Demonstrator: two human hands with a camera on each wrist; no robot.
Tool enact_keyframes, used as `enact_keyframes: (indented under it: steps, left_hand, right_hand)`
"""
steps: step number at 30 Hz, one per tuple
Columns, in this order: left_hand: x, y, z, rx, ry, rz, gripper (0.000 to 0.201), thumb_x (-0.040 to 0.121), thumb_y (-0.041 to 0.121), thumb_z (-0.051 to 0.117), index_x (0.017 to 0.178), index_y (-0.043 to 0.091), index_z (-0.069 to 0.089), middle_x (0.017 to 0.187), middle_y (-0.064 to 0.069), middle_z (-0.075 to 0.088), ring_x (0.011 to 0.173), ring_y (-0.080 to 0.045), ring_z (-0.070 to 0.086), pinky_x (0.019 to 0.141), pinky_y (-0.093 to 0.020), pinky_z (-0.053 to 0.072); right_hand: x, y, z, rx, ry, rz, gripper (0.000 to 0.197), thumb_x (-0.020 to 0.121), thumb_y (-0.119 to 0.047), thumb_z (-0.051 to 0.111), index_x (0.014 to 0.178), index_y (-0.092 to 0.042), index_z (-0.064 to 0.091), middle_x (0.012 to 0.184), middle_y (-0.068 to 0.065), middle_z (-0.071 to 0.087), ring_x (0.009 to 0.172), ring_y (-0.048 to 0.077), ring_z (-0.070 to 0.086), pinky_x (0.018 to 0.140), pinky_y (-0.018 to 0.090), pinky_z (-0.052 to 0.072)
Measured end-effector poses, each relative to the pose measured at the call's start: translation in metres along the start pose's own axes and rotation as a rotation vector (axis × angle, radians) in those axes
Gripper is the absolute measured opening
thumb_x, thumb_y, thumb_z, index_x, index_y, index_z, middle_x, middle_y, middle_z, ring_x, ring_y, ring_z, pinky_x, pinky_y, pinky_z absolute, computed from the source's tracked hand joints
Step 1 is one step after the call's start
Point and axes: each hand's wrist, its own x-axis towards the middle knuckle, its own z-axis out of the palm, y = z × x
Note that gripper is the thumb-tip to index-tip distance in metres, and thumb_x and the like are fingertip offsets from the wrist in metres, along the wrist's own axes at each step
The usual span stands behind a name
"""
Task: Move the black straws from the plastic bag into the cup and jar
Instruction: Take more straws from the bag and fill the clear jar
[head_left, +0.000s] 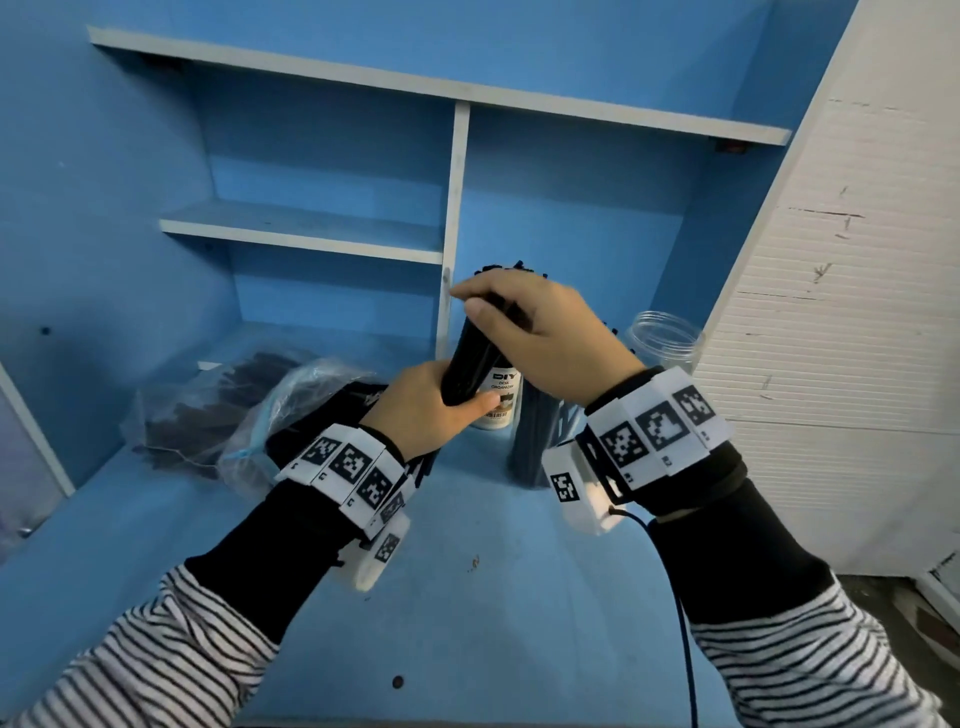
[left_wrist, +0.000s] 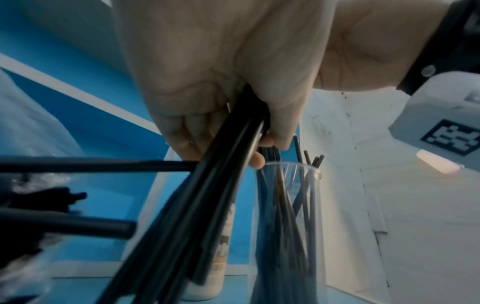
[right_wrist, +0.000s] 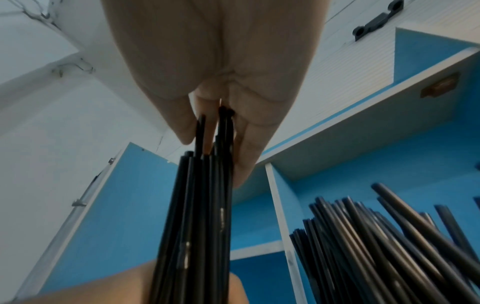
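Observation:
Both hands hold one upright bundle of black straws (head_left: 470, 364) (left_wrist: 207, 185) (right_wrist: 202, 226) above the blue desk. My left hand (head_left: 426, 410) grips its lower part, and my right hand (head_left: 524, 332) grips it near the top. The straw tips poke out above the right hand's fingers (right_wrist: 246, 144). Just behind the bundle stands a white printed cup (head_left: 500, 402) (left_wrist: 221, 267). To its right, a clear cup (head_left: 535, 447) (left_wrist: 315, 197) holds several straws. An open clear jar (head_left: 665, 340) stands further back on the right. The plastic bag (head_left: 234, 410) with more straws lies on the left.
The blue desk (head_left: 467, 597) has white shelves behind it, and a vertical divider (head_left: 453, 234) stands close behind the hands. A white ribbed panel (head_left: 831, 312) closes off the right side. A dark cable (head_left: 675, 597) runs from my right wrist.

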Motion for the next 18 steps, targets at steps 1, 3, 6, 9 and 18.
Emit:
enact_keyframes:
  steps: [1, 3, 6, 9, 18]
  left_hand:
    - [0.000, 0.000, -0.001, -0.006, 0.001, -0.005, 0.043, 0.086, 0.044, 0.066, 0.059, 0.022, 0.041, 0.047, 0.010, 0.040, 0.045, -0.005, 0.040, 0.052, -0.023, 0.030]
    - [0.000, 0.004, -0.002, -0.046, 0.010, 0.000, 0.037, 0.086, 0.042, 0.067, 0.063, 0.022, 0.046, 0.051, 0.010, 0.045, 0.048, -0.004, 0.043, 0.053, -0.021, 0.032]
    - [0.000, 0.016, -0.001, -0.134, 0.022, 0.015, 0.020, 0.086, 0.035, 0.068, 0.084, 0.017, 0.062, 0.065, 0.013, 0.062, 0.059, 0.001, 0.055, 0.057, -0.016, 0.037]
    - [-0.002, 0.028, 0.004, -0.236, 0.029, 0.026, 0.015, 0.089, 0.025, 0.066, 0.095, 0.012, 0.061, 0.070, 0.013, 0.062, 0.061, 0.005, 0.055, 0.055, -0.010, 0.038]
    - [-0.014, 0.008, 0.035, -0.223, -0.153, -0.172, 0.028, 0.086, 0.032, 0.070, 0.104, 0.009, 0.068, 0.102, -0.010, 0.071, 0.090, -0.015, 0.064, 0.086, -0.030, 0.051]
  right_hand:
    - [-0.001, 0.000, 0.002, 0.011, -0.027, 0.004, 0.029, 0.101, -0.027, 0.046, 0.126, -0.019, 0.059, 0.112, -0.010, 0.061, 0.093, -0.003, 0.054, 0.081, 0.005, 0.041]
    - [-0.001, -0.002, 0.005, 0.062, -0.005, -0.003, 0.035, 0.100, -0.031, 0.046, 0.133, -0.020, 0.053, 0.120, -0.011, 0.057, 0.104, -0.002, 0.052, 0.091, 0.010, 0.041]
    - [0.001, -0.006, 0.006, 0.131, 0.070, -0.053, 0.044, 0.098, -0.036, 0.051, 0.139, -0.022, 0.044, 0.137, -0.009, 0.049, 0.125, 0.003, 0.045, 0.105, 0.018, 0.036]
    - [0.004, -0.005, 0.008, 0.109, 0.086, -0.098, 0.038, 0.097, -0.027, 0.056, 0.133, -0.016, 0.049, 0.128, -0.004, 0.053, 0.118, 0.003, 0.048, 0.099, 0.011, 0.035]
    - [-0.012, 0.019, 0.034, 0.071, 0.057, -0.049, 0.033, 0.094, -0.017, 0.058, 0.127, -0.015, 0.055, 0.112, -0.002, 0.061, 0.106, 0.003, 0.053, 0.093, 0.009, 0.039]
